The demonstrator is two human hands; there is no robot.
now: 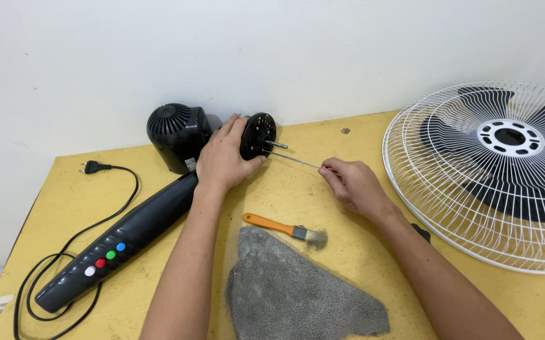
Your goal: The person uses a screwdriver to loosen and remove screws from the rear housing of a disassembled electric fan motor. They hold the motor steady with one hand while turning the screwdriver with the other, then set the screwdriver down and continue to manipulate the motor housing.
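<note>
A black fan motor head (178,135) lies on its side on the yellow table (323,135), joined to a long black stand (118,242) with coloured buttons. My left hand (225,157) grips the motor just behind its round front plate (258,135), from which a short metal shaft sticks out. My right hand (351,184) pinches the handle of a thin screwdriver (298,160). Its tip rests against the front plate, just below the shaft.
A white wire fan guard (449,189) with black blades inside lies at the right. An orange-handled brush (285,228) and a grey cloth (291,296) lie near me. A black power cord with plug (96,167) loops at the left. A wall stands behind.
</note>
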